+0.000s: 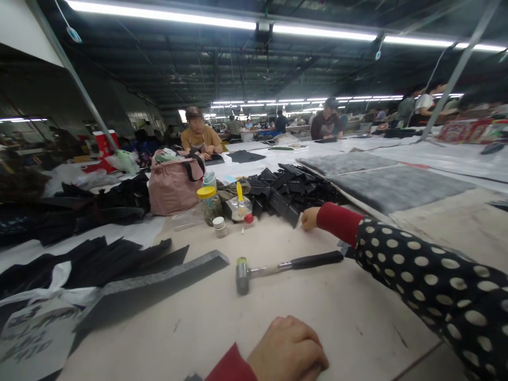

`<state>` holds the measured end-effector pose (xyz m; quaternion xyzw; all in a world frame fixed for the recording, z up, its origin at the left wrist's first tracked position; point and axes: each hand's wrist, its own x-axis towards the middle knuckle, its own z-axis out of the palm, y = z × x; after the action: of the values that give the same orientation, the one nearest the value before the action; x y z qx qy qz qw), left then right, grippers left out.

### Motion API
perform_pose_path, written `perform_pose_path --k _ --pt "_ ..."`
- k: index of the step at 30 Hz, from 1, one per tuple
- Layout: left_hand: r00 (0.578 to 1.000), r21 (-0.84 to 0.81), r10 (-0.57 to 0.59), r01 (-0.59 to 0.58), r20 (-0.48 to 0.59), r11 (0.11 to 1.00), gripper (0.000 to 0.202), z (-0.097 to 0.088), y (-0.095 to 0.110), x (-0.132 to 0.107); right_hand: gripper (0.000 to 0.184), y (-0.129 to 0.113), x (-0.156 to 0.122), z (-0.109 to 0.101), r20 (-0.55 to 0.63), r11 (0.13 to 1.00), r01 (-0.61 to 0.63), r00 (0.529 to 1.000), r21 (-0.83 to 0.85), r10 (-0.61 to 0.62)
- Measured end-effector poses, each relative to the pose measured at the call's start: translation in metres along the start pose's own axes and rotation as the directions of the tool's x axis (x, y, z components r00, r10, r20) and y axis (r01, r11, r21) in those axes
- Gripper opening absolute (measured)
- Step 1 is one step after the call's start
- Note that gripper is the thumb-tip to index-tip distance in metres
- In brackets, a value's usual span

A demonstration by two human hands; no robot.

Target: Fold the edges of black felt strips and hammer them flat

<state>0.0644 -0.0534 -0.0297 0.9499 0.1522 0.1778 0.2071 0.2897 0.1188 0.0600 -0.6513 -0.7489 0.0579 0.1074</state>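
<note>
- Because the left hand (289, 346) lies curled on the worktop (349, 312), I cannot tell whether it grasps anything.
- Beyond it, the mallet (278, 268) lies loose; the spotted sleeve (420, 272), pulled back low, could catch its handle and swing it.
- A sideways sweep might tip the white-capped bottle (219, 228).
- The right hand (310, 218), bent-fingered, perhaps pinching, meets the heap of black pieces (291, 185); tugging hard could make it slide.

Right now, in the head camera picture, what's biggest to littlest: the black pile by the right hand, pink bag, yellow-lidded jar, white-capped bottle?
Largest: black pile and pink bag, too alike to rank
Next: yellow-lidded jar
Smallest: white-capped bottle
</note>
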Motion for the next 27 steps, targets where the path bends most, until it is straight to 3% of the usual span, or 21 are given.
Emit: perform_pose_path --k 5,8,13,18,20,23,25,27 --pt "0.997 -0.047 0.043 -0.046 -0.071 0.998 0.012 0.001 0.000 -0.002 0.030 -0.013 0.017 0.019 0.049 0.999 -0.021 0.999 -0.039 0.023" --pt "0.997 -0.078 0.048 -0.053 -0.060 0.996 0.017 -0.002 0.002 -0.004 0.032 -0.016 0.006 0.027 0.084 0.996 -0.063 0.994 -0.060 0.068" --pt "0.999 -0.127 0.048 -0.050 -0.025 0.991 0.021 -0.007 0.006 -0.004 0.030 0.016 -0.055 0.014 0.117 0.995 -0.076 0.990 -0.070 0.083" --pt "0.999 -0.166 0.020 -0.025 -0.028 0.986 0.019 -0.007 0.008 -0.002 0.039 0.097 -0.131 -0.031 0.047 0.972 -0.208 0.976 -0.105 0.214" --pt "1.000 -0.167 0.002 -0.004 -0.011 0.986 0.020 -0.009 0.010 -0.001 0.046 0.125 -0.157 -0.039 0.026 0.963 -0.243 0.969 -0.113 0.247" --pt "1.000 -0.157 -0.026 0.027 0.010 0.987 0.021 -0.011 0.014 0.001 0.056 0.140 -0.187 -0.027 0.032 0.987 -0.089 0.995 -0.132 0.094" --pt "0.999 -0.150 -0.047 0.048 0.013 0.988 0.020 -0.012 0.017 0.002 0.057 0.135 -0.197 -0.007 0.011 0.980 0.020 1.000 -0.197 -0.018" --pt "0.998 -0.141 -0.059 0.061 0.012 0.988 0.020 -0.012 0.018 0.003 0.053 0.123 -0.199 0.012 -0.052 0.961 0.022 0.998 -0.276 -0.038"
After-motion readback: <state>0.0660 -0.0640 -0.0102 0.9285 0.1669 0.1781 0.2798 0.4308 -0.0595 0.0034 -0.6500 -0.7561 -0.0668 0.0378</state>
